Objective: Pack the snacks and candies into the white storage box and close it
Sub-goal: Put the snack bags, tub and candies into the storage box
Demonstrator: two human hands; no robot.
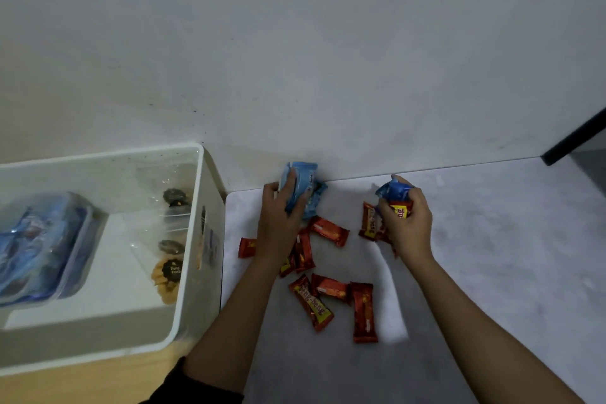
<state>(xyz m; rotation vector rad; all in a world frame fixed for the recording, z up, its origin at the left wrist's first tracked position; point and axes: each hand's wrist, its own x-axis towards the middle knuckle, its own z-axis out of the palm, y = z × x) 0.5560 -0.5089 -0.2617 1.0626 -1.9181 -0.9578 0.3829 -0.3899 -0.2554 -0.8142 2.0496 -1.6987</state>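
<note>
**Both hands full at the back of the desk**

Fingers [296,188] of my left hand [278,216] curl tight around a bundle of blue packets [303,187] near the wall. My right hand [408,223] is closed too, gripping another blue packet [392,189] together with at least one red bar [400,209]. Between and below my hands I see more red snack bars [363,311] lying loose on the pale grey desk [492,256], some overlapping. To the left stands the white storage box [188,272], open, just beside the desk edge. Inside it I see a clear tub of blue packets [42,246] and bagged cookies [169,272] against the right-hand wall.
</note>
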